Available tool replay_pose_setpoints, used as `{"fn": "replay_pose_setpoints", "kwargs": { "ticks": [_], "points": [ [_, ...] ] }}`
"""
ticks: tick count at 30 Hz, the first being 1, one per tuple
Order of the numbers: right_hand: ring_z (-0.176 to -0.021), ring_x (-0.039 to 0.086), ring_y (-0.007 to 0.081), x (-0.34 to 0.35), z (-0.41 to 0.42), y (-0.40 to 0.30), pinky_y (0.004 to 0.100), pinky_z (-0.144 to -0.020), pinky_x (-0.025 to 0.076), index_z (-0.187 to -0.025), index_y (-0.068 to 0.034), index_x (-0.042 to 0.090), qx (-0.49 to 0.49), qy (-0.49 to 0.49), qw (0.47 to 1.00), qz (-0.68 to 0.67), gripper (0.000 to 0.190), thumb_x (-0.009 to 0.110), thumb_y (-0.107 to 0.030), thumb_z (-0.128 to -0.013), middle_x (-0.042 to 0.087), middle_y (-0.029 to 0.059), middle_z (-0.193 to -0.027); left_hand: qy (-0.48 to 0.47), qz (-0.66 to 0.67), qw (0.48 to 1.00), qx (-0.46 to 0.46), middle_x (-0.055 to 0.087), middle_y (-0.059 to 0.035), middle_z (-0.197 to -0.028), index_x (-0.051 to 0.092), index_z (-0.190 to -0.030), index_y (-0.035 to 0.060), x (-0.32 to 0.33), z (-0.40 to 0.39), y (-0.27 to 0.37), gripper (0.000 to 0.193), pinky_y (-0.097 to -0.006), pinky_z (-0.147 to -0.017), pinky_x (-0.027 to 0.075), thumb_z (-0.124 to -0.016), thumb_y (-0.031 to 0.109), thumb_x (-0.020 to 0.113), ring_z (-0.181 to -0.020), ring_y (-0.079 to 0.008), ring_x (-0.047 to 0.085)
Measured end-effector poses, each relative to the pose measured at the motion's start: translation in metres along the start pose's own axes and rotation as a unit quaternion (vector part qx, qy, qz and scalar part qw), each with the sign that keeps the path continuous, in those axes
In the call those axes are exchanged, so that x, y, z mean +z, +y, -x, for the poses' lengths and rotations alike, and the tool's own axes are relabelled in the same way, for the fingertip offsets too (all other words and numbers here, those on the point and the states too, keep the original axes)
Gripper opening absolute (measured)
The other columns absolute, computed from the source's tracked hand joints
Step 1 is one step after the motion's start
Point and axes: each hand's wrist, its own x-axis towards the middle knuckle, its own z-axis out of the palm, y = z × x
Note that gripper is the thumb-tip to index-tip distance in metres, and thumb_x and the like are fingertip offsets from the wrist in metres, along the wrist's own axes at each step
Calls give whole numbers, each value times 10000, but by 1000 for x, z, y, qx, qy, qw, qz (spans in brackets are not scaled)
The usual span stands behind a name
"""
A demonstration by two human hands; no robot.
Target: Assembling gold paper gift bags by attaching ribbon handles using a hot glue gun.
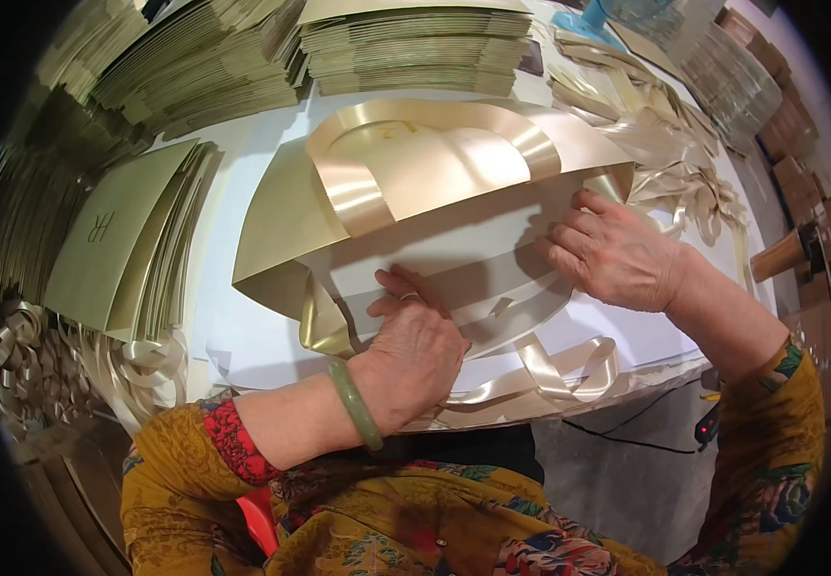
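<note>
A gold paper gift bag (271,216) lies on the white-covered table before me, its mouth facing me and its pale inside showing. A wide satin ribbon handle (358,194) arches over its upper panel. My left hand (415,338) is at the near edge of the mouth, fingers reaching inside; whether they pinch anything cannot be told. My right hand (602,252) has bent fingers at the right side of the opening, beside a folded side panel; its grip is partly hidden. A loose ribbon loop (566,378) hangs by the near panel, at the table's front edge.
Stacks of flat gold bags (415,50) stand along the back and left. A leaning bundle of bags (120,237) is at left, with ribbons (142,367) below it. More ribbons (674,158) lie in a heap at right. A cable (631,439) hangs below the table edge.
</note>
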Motion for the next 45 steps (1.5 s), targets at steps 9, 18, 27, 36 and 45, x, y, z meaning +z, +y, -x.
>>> {"fn": "replay_pose_setpoints", "kwargs": {
  "ticks": [9,18,27,36,45],
  "points": [
    [-817,555,224,-10,13,-4,397,-912,451,-684,-53,616,-91,-57,994,-8,123,609,-165,-633,566,38,-706,27,-40,999,-17,483,-538,-1085,565,-1082,-253,3,2,1,699,-397,-588,527,-888,418,553,-865,-471,654],
    [-946,591,262,-5,10,-58,478,-1089,357,-794,-28,725,-87,-190,966,151,249,582,-225,-742,679,86,-872,-17,-8,1000,-21,464,-508,-1172,582,-1104,-220,4,1,4,663,-430,-636,526,-891,406,553,-995,-525,610],
    [-1050,571,317,-12,6,-94,419,-1009,386,-828,28,665,15,-163,985,52,251,567,-182,-732,625,160,-953,26,12,998,-52,469,-500,-1178,575,-1106,-229,11,5,6,675,-457,-709,526,-892,410,546,-1049,-545,578],
    [-1087,585,320,-13,24,-123,446,-1003,404,-1156,55,584,240,41,959,-145,484,607,-109,-701,616,185,-1145,63,107,991,-55,521,-416,-1186,594,-1091,-207,17,9,2,602,-478,-912,470,-873,353,551,-1039,-481,583],
    [-988,632,281,-11,186,-203,377,-906,462,-1119,8,641,565,131,808,-105,492,480,155,-678,662,135,-1099,172,211,950,153,555,-188,-1232,466,-1306,-95,4,4,1,569,-396,-971,453,-782,102,568,-1046,-287,591]
  ]
}}
